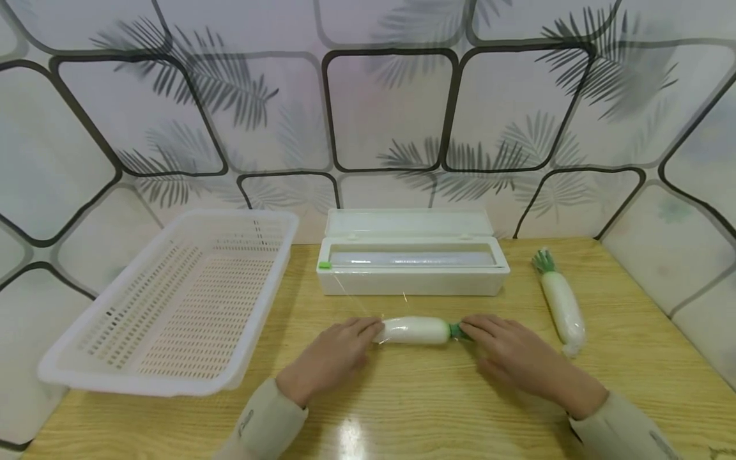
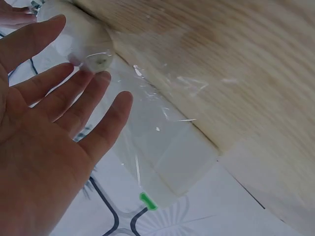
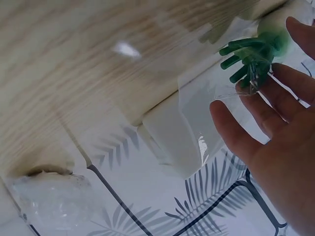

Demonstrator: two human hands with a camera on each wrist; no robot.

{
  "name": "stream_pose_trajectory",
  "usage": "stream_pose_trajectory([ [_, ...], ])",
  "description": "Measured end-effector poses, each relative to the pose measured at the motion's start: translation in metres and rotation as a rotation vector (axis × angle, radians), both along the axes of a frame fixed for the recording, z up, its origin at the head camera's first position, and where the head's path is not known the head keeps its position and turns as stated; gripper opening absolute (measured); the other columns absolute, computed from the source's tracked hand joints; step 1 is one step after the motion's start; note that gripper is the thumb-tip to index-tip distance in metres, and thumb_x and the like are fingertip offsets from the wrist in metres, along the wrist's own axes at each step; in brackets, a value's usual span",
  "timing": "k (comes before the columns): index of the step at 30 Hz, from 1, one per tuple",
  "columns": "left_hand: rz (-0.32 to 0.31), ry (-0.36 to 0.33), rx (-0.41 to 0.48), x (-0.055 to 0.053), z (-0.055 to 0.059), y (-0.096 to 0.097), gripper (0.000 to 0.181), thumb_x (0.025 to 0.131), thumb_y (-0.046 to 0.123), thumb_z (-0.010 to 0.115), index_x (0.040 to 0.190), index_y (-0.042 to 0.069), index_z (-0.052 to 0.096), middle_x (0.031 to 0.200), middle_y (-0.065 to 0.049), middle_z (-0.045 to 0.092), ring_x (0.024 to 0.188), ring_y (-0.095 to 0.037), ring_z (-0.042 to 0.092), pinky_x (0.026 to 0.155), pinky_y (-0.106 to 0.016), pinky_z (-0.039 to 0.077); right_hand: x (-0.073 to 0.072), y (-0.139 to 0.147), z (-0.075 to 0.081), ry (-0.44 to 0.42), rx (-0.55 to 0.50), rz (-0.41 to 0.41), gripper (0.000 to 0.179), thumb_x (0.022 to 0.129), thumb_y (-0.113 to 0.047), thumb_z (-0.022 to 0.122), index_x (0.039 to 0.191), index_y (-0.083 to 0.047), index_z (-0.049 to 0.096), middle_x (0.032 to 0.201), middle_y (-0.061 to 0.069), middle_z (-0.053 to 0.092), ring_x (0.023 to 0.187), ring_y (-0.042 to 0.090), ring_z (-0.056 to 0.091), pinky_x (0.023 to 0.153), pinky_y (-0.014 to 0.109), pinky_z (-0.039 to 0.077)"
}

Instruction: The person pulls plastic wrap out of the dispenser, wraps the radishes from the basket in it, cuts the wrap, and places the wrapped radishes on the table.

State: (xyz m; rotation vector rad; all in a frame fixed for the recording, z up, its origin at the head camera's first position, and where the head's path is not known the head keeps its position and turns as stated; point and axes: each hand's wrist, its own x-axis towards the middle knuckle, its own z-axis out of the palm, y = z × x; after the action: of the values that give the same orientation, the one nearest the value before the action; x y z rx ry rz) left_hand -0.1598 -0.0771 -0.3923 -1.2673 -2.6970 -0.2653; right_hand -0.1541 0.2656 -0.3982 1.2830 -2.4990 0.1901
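Note:
A white radish (image 1: 416,330) with green leaf stubs (image 3: 253,56) lies crosswise on the table, with clear cling film (image 2: 179,91) around it. The film stretches toward a white film dispenser box (image 1: 411,283) just behind. My left hand (image 1: 333,351) touches the radish's root end, its fingers fairly straight in the left wrist view. At the leafy end is my right hand (image 1: 520,358), its extended fingertips touching the stubs and film. How far the film goes round the radish is hard to tell.
On the right lies another radish (image 1: 562,306), wrapped in clear film. A white perforated plastic basket (image 1: 261,319) stands at the left. The dispenser's lid (image 1: 408,222) is raised against the patterned wall (image 1: 391,108). Everything sits on a wood-grain table (image 1: 414,409).

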Motion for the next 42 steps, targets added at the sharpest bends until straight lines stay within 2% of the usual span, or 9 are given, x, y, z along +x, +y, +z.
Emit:
stream_pose_trajectory([
  [7, 0.007, -0.085, 0.031, -0.015, -0.001, -0.002, 0.055, 0.092, 0.004, 0.074, 0.142, -0.001, 0.053, 0.141, -0.017, 0.058, 0.124, -0.032, 0.059, 0.101, -0.045, 0.05, -0.01, 0.001, -0.004, 0.017, 0.003, 0.007, 0.067, 0.075, -0.01, 0.087, 0.132, 0.009, 0.058, 0.126, 0.019, 0.062, 0.106, 0.034, 0.065, 0.074, 0.045, 0.059],
  [13, -0.009, -0.077, 0.078, -0.027, -0.005, -0.002, 0.044, 0.094, -0.003, 0.067, 0.137, -0.002, 0.058, 0.134, -0.016, 0.063, 0.118, -0.031, 0.063, 0.1, -0.042, 0.051, -0.019, 0.001, -0.007, 0.012, -0.004, 0.01, 0.069, 0.074, -0.008, 0.088, 0.133, 0.008, 0.057, 0.126, 0.02, 0.061, 0.106, 0.035, 0.065, 0.076, 0.047, 0.058],
  [20, 0.027, -0.065, 0.054, -0.038, -0.005, 0.0, 0.038, 0.097, -0.001, 0.064, 0.135, 0.0, 0.061, 0.126, -0.014, 0.067, 0.114, -0.029, 0.063, 0.096, -0.043, 0.053, -0.025, 0.0, -0.006, 0.015, 0.04, -0.037, 0.067, 0.075, -0.008, 0.089, 0.132, 0.008, 0.058, 0.123, 0.018, 0.064, 0.105, 0.032, 0.066, 0.074, 0.044, 0.058],
  [24, 0.021, -0.017, 0.081, -0.041, -0.006, 0.001, 0.036, 0.097, -0.003, 0.064, 0.132, 0.001, 0.066, 0.111, -0.011, 0.062, 0.1, -0.025, 0.055, 0.087, -0.035, 0.05, -0.028, -0.002, -0.007, 0.069, 0.05, -0.033, 0.066, 0.071, -0.001, 0.09, 0.129, 0.008, 0.06, 0.121, 0.019, 0.064, 0.104, 0.032, 0.066, 0.072, 0.045, 0.058],
  [28, 0.02, -0.005, 0.083, -0.042, -0.004, 0.0, 0.037, 0.095, -0.002, 0.067, 0.133, 0.002, 0.066, 0.101, -0.007, 0.057, 0.091, -0.02, 0.047, 0.08, -0.031, 0.046, -0.03, -0.005, -0.007, 0.128, 0.054, -0.036, 0.057, 0.072, 0.006, 0.087, 0.125, 0.006, 0.064, 0.12, 0.023, 0.06, 0.104, 0.037, 0.063, 0.073, 0.047, 0.058],
  [33, 0.034, -0.052, 0.081, -0.043, -0.004, 0.0, 0.042, 0.093, -0.002, 0.07, 0.134, 0.002, 0.065, 0.101, -0.005, 0.059, 0.092, -0.019, 0.05, 0.081, -0.032, 0.047, -0.035, -0.008, -0.007, 0.176, 0.048, -0.033, 0.049, 0.071, 0.005, 0.088, 0.116, 0.003, 0.069, 0.11, 0.018, 0.059, 0.096, 0.031, 0.06, 0.071, 0.043, 0.056],
  [36, 0.026, -0.032, 0.116, -0.043, -0.004, -0.002, 0.04, 0.092, -0.002, 0.071, 0.132, 0.002, 0.066, 0.099, -0.006, 0.061, 0.09, -0.02, 0.053, 0.08, -0.032, 0.049, -0.038, -0.009, -0.008, 0.201, 0.055, -0.009, 0.047, 0.069, 0.004, 0.09, 0.112, 0.003, 0.069, 0.102, 0.013, 0.059, 0.089, 0.026, 0.059, 0.068, 0.04, 0.055],
  [40, -0.003, 0.007, 0.187, -0.044, -0.004, -0.003, 0.033, 0.089, -0.003, 0.075, 0.121, 0.003, 0.068, 0.1, -0.008, 0.067, 0.089, -0.022, 0.062, 0.08, -0.033, 0.054, -0.042, -0.008, -0.009, 0.229, 0.063, 0.019, 0.043, 0.068, 0.007, 0.087, 0.107, 0.003, 0.069, 0.098, 0.012, 0.059, 0.085, 0.024, 0.059, 0.068, 0.036, 0.055],
  [42, -0.013, -0.007, 0.216, -0.044, -0.004, -0.003, 0.028, 0.087, -0.004, 0.076, 0.113, 0.002, 0.068, 0.101, -0.01, 0.069, 0.089, -0.024, 0.066, 0.079, -0.032, 0.056, -0.045, -0.008, -0.01, 0.239, 0.054, 0.031, 0.042, 0.068, 0.007, 0.086, 0.106, 0.004, 0.068, 0.097, 0.012, 0.06, 0.084, 0.023, 0.06, 0.068, 0.036, 0.055],
])
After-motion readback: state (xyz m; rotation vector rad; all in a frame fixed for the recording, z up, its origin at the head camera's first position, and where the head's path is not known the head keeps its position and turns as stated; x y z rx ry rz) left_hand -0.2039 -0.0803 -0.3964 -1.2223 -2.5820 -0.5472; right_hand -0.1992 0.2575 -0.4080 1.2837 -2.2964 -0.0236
